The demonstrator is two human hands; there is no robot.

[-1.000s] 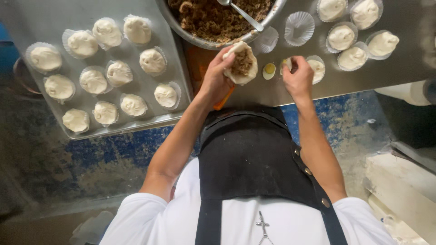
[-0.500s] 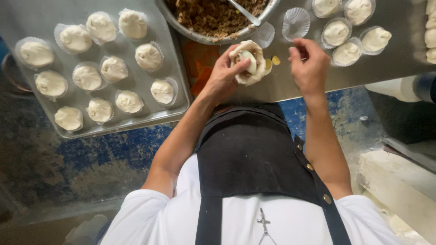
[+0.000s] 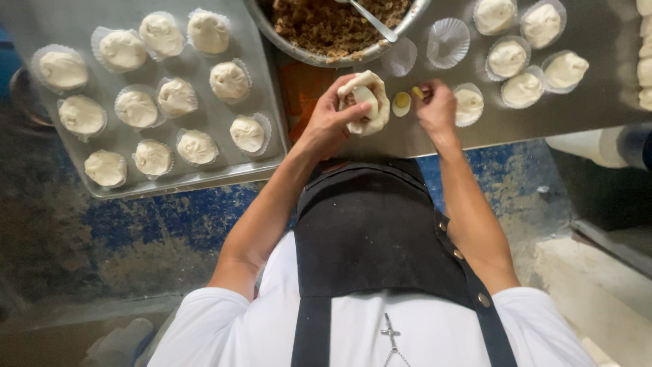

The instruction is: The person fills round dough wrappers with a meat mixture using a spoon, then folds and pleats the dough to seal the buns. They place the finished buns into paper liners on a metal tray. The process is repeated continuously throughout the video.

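Note:
My left hand (image 3: pixel 333 121) cups a round of white dough (image 3: pixel 367 102) with brown filling and a pale egg slice pressed in by my thumb. My right hand (image 3: pixel 435 107) rests on the metal table (image 3: pixel 598 102) just to its right, fingers pinched on a small yellowish piece. Another egg slice (image 3: pixel 402 103) lies on the table between the two hands. A metal bowl (image 3: pixel 326 58) of brown minced filling with a spoon (image 3: pixel 373 22) in it stands just beyond my hands.
A metal tray (image 3: pixel 265 115) at the left holds several filled dough buns in paper cups. More buns in cups (image 3: pixel 523 88) sit at the right, with empty paper cups (image 3: pixel 448 42) beside the bowl. Blue worn floor (image 3: pixel 136 224) lies below the table edge.
My left hand has turned the dough so the thumb presses an egg slice into the filling. My right hand has moved to the table and pinched a small piece.

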